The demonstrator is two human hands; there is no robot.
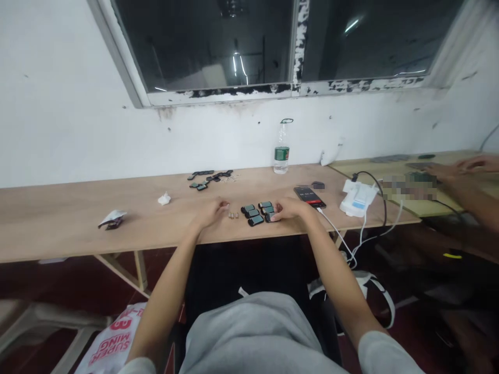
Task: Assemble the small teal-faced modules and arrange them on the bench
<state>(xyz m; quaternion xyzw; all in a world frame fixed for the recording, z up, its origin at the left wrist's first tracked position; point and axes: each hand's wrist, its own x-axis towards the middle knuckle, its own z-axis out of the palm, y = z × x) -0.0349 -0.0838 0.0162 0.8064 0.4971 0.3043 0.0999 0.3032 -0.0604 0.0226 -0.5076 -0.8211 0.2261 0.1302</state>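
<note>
In the head view, two short columns of small black rectangular pieces with grey-green faces (253, 213) lie on the wooden table. My right hand (287, 208) is closed at the right column, its thumb and fingers on the nearest black piece (270, 217). My left hand (212, 213) rests to the left with its fingertips pinched together; whatever they hold is too small to make out. Just beside those fingertips sit several tiny gold-coloured parts (233, 215).
Behind lie a loose cluster of similar black pieces (212, 178) and a water bottle (281, 153). A phone (309, 197) on a cable and a white device (357, 199) stand right. Crumpled tissue (164, 198) and a small packet (113, 219) lie left. Another person's hands work at far right.
</note>
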